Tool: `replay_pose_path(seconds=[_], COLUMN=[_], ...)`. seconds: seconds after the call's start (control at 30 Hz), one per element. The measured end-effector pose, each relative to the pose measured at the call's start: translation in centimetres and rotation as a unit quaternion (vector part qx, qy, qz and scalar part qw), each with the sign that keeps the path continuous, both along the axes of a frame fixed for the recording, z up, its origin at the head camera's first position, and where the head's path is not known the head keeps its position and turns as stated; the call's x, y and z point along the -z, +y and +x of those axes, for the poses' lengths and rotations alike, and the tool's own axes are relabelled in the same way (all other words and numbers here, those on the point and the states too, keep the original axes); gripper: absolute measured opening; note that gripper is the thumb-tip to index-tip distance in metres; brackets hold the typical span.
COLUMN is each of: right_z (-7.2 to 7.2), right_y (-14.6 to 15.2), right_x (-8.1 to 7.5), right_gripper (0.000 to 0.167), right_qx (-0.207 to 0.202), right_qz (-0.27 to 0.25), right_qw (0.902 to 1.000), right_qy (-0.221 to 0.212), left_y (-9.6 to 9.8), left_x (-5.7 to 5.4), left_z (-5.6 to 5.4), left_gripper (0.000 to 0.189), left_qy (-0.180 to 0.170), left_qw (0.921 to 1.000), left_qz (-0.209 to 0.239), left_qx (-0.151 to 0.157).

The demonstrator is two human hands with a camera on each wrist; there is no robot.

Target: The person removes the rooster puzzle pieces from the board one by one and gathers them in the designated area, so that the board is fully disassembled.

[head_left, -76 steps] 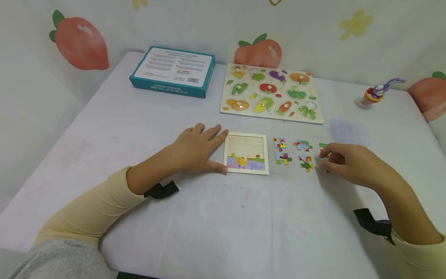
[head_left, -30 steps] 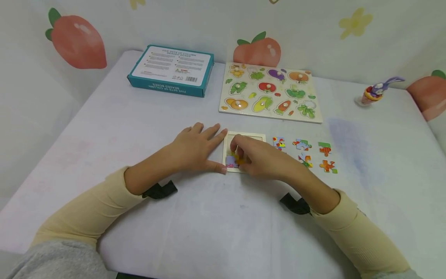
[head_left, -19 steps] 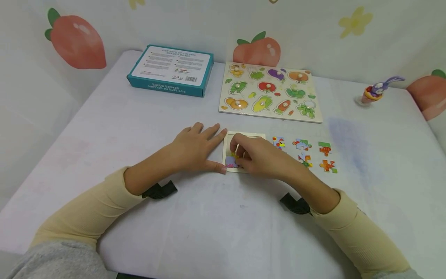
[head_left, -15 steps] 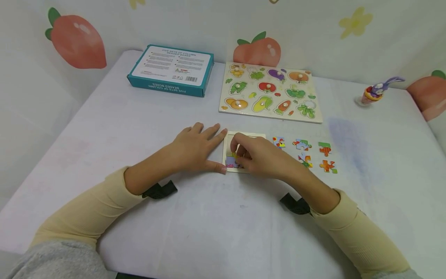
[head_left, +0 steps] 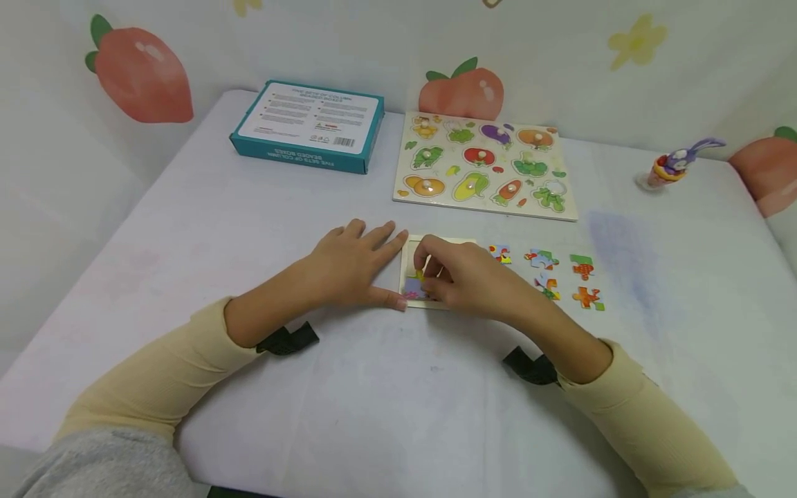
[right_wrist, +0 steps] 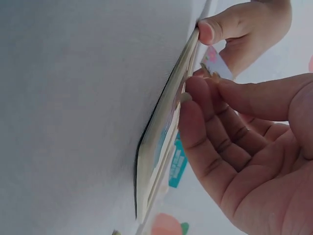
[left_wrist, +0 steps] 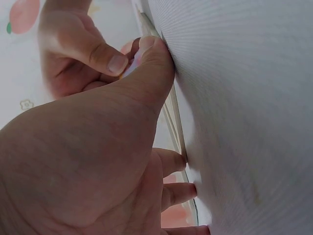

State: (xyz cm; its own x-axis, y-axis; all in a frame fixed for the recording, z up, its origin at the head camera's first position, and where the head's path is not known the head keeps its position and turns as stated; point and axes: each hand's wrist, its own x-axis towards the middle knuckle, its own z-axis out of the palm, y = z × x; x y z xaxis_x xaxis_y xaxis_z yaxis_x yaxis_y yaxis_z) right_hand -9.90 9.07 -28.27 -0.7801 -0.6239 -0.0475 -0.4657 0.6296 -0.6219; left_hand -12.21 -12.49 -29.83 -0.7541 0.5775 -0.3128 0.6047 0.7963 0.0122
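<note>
In the head view, a small square wooden puzzle tray (head_left: 406,250) lies mid-table. My left hand (head_left: 349,266) rests on the table along its left side, fingers spread, the thumb touching the near left corner. Over the tray, my right hand (head_left: 467,277) pinches a purple jigsaw piece (right_wrist: 215,63) with a pink flower between thumb and fingertips. In the right wrist view that piece stands tilted up from the tray. The right hand hides much of the tray's inside. Right of the tray lie several loose jigsaw pieces, one of them orange (head_left: 585,297).
Behind the tray lies a vegetable knob puzzle board (head_left: 454,171). A teal-edged box (head_left: 311,121) sits at the back left. A small purple rabbit-eared figurine (head_left: 669,166) stands at the back right. White cloth covers the table (head_left: 398,408).
My right hand has moved left from the loose pieces at the right to the tray, where it has taken hold of the purple piece. My left hand has stayed in place.
</note>
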Motion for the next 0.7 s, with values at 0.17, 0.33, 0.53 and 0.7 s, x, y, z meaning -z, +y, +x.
replay_pose_path(seconds=[0.17, 0.33, 0.53, 0.7], right_z=[0.1, 0.3, 0.9, 1.5], right_y=[0.9, 2.2, 3.7, 4.8], right_x=[-0.3, -0.4, -0.7, -0.8], right_gripper=[0.02, 0.021, 0.022, 0.022], right_qx=[-0.002, 0.0, 0.013, 0.028], right_qz=[-0.01, -0.024, -0.029, -0.03], right_qw=[0.9999, 0.9997, 0.9992, 0.9986], right_qy=[0.01, 0.003, -0.023, -0.034], left_y=[0.2, 0.3, 0.3, 0.3], left_x=[0.0, -0.2, -0.2, -0.1], left_z=[0.0, 0.1, 0.1, 0.1], left_gripper=[0.111, 0.111, 0.111, 0.111], left_qy=[0.0, 0.0, 0.0, -0.001], left_qw=[1.0, 0.9999, 0.9999, 0.9999], left_qz=[-0.001, -0.01, -0.015, -0.013], left_qx=[-0.001, -0.002, -0.003, -0.004])
